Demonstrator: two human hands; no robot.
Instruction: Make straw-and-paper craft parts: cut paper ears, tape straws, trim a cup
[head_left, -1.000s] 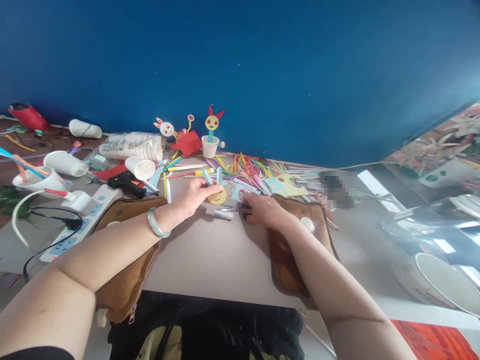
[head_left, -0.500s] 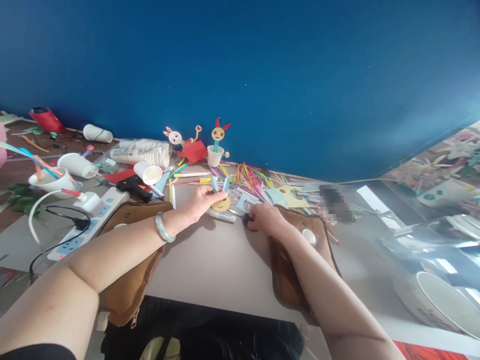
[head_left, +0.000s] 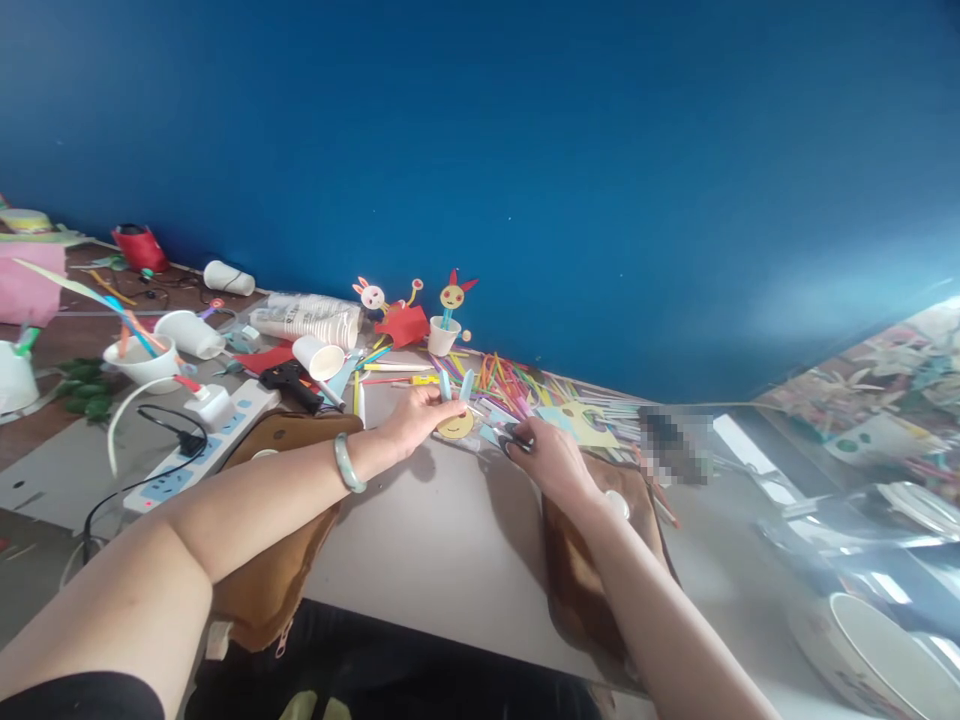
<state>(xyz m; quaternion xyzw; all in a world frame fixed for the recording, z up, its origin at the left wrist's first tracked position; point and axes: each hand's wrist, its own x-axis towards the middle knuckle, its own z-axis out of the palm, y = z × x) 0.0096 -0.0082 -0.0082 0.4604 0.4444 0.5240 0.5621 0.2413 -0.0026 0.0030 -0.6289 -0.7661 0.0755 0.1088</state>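
Note:
Pinched in my left hand [head_left: 421,418] is a yellow round paper face [head_left: 455,426] with a drawn smile and two light blue paper ears [head_left: 466,384] standing up from it. My right hand [head_left: 547,452] is closed on the dark handles of a pair of scissors [head_left: 516,440]. The scissor blades point left toward the paper face; whether they touch it I cannot tell. Light blue paper scraps [head_left: 556,420] and a yellow sheet with cut-out holes [head_left: 589,424] lie just beyond my right hand.
Brown cushions [head_left: 281,520] lie under both forearms. At left are a power strip [head_left: 202,450], a black glue gun [head_left: 291,384] and paper cups [head_left: 319,358]. Colourful strips [head_left: 502,385] and a finished paper figure in a cup [head_left: 444,335] stand by the blue wall. A bowl [head_left: 885,650] sits at right.
The view has shifted, so the table things appear farther right and lower on the left side. My right hand has raised the scissors off the table, close to the paper face.

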